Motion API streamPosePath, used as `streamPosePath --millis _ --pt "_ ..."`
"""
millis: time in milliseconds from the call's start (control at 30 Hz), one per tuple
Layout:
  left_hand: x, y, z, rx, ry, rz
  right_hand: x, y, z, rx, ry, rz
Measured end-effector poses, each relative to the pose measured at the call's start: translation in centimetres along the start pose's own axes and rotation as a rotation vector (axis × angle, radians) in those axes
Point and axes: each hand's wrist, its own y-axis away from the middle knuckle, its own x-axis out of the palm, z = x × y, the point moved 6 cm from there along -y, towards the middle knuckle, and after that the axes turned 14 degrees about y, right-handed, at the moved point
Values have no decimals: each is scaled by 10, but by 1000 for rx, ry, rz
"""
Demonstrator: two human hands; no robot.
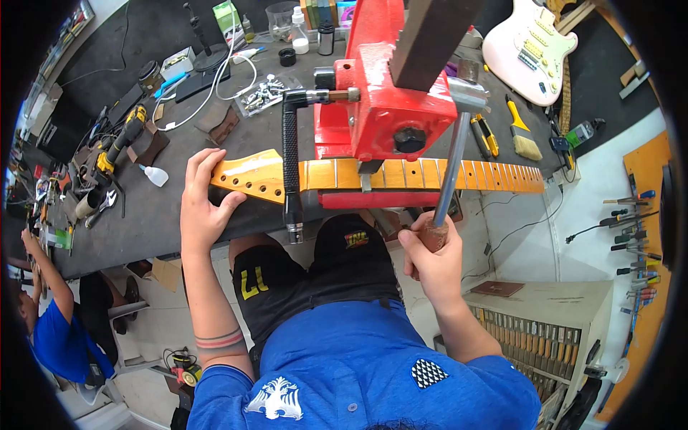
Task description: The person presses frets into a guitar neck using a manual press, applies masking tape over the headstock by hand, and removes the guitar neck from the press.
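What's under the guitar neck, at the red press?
Along the near edge of the guitar neck, part of a red bar shows. Whatever lies directly beneath the neck is covered by the neck itself.

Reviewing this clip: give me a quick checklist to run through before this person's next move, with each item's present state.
1. Left hand steadying the headstock: ok, fingers and thumb on its edges.
2. Right hand on the lever handle: ok, gripping it.
3. Guitar neck under the red press: ok, it runs beneath.
4. Presser bearing squarely on a fret: cannot tell, too small here.
5. Bench clear around the neck: not ok, the brush and yellow-and-black tool lie behind it.
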Motion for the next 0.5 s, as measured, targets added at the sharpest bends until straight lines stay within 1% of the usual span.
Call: streamPosePath --millis 67,167,267,367,467,500 --pt "0 1 0 2 8 2 -3 -7 -9 -18 -70 126" --pt "-1 -1 0 14 10 2 1 -13 -12 -41 -317 310" --pt "-1 -1 1 13 16 10 3 -15 -13 -58 -421 394" --pt "-1 -2 1 9 13 9 0 -14 -14 -70 -294 289" --pt "-1 0 0 2 5 7 -2 -5 -8 -33 -107 76" --pt "-1 -1 -1 1 1 5 -1 -2 -2 -16 -81 36"
